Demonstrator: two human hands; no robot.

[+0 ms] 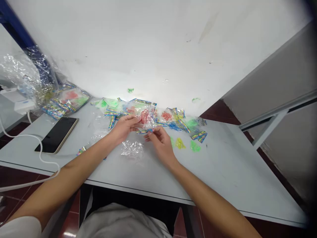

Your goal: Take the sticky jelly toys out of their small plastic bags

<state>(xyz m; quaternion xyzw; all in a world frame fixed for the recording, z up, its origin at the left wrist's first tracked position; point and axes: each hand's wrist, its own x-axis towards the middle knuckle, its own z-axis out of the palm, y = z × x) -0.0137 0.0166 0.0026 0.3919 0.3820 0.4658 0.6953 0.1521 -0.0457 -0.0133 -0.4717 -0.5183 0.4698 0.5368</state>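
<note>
Between my two hands is a clear plastic packet [146, 115] with a red, lacy-looking piece inside and a blue-and-yellow printed strip at its lower edge. My left hand [125, 128] pinches the packet's left side. The fingers of my right hand [160, 140] are closed on the printed strip. Just below lies a crumpled clear wrapper [132, 149] on the grey table [223, 172]. Right of my right hand are a loose yellow piece [180, 143] and a loose green piece [195, 146]. What the pieces are I cannot make out.
Similar packets [112, 105] with green and red pieces lie along the wall, more to the right [192, 125]. At the left are a phone [56, 135], a white cable [47, 162], and a large clear bag [69, 99] of packets. Green bits [130, 90] stick to the white wall.
</note>
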